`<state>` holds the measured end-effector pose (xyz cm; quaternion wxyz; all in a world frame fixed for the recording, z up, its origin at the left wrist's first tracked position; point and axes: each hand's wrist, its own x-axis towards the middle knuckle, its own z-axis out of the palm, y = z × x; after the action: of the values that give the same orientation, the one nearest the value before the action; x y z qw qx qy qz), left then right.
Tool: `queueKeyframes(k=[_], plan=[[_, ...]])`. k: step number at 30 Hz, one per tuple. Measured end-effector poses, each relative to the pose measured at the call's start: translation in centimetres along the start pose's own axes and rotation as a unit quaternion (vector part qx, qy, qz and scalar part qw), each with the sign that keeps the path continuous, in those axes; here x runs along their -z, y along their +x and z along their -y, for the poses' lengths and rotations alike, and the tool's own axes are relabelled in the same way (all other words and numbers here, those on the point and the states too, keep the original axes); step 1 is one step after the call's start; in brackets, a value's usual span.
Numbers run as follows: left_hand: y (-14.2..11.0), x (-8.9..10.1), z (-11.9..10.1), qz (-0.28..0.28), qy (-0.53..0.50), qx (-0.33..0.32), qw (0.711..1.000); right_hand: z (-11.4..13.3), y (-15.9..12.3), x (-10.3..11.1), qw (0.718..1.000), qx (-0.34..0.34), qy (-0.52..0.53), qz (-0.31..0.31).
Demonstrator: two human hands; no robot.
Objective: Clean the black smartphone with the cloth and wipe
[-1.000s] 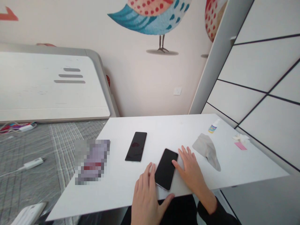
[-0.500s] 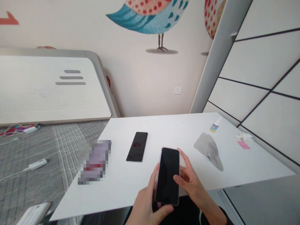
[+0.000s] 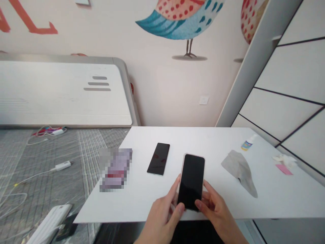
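Note:
Both of my hands hold a black-screened phone (image 3: pixel 191 179) with a pinkish edge, raised above the near part of the white table (image 3: pixel 279 200), screen toward me. My left hand (image 3: pixel 162 217) grips its lower left side, thumb on the bottom corner. My right hand (image 3: pixel 215 211) holds the lower right edge with curled fingers. A second dark phone (image 3: pixel 158 158) lies flat on the table to the left, apart from both hands.
A grey cloth (image 3: pixel 240 171) lies right of the held phone. A small spray bottle (image 3: pixel 247 144), crumpled tissue (image 3: pixel 281 158) and pink slip (image 3: pixel 283 169) sit far right. A blurred packet (image 3: pixel 115 168) overhangs the table's left edge. Chargers and cables (image 3: pixel 59 166) lie on the grey bed.
The phone lay flat under my hands a second ago; I have lifted it off the table and now hold it upright in both hands. The view has shifted left.

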<state>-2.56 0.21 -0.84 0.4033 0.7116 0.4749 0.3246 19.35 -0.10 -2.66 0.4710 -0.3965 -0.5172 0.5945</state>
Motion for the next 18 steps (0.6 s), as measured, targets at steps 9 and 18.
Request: queueKeyframes(k=[9, 18], plan=[[6.9, 4.0, 3.0, -0.203, 0.468, 0.029, 0.86, -1.3, 6.0, 1.2, 0.981, 0.019, -0.195, -0.007], [4.1, 7.4, 4.0, -0.178, 0.394, 0.118, 0.894, 0.2, 7.7, -3.0, 0.842, 0.018, -0.529, -0.104]])
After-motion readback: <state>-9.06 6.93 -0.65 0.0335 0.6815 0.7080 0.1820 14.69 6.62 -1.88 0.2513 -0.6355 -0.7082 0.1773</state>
